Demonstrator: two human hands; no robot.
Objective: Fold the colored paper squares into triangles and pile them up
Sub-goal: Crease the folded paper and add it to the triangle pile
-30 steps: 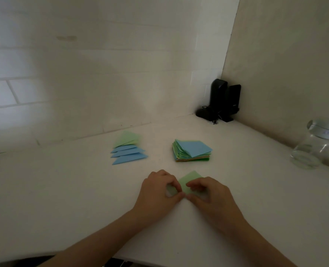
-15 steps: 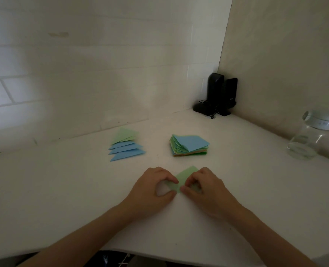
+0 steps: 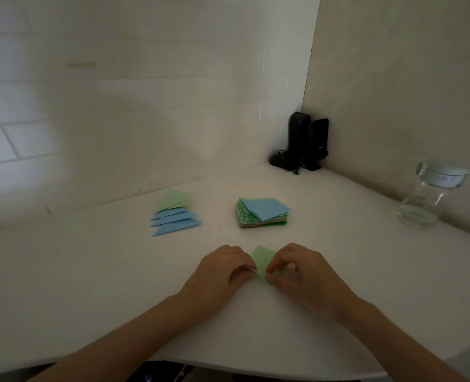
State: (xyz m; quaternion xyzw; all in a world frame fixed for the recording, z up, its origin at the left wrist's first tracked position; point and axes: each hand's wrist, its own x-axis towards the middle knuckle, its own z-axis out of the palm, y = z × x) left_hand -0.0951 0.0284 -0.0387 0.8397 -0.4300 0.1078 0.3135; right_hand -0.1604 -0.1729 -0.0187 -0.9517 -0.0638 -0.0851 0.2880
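I saw two bare forearms come in from the bottom edge, no sleeves on either one. The left hand (image 3: 223, 271) and the right hand (image 3: 297, 271) wore nothing: I spotted no rings, no watch, no glove. The dim light hid finer detail.

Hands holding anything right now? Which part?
Both hands pinch the green paper on the table: left hand at its left edge, right hand at its right edge, near the lower corner.

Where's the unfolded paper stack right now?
Head view, centre of the white table: stack of squares sits right of the folded triangles, beyond both hands.
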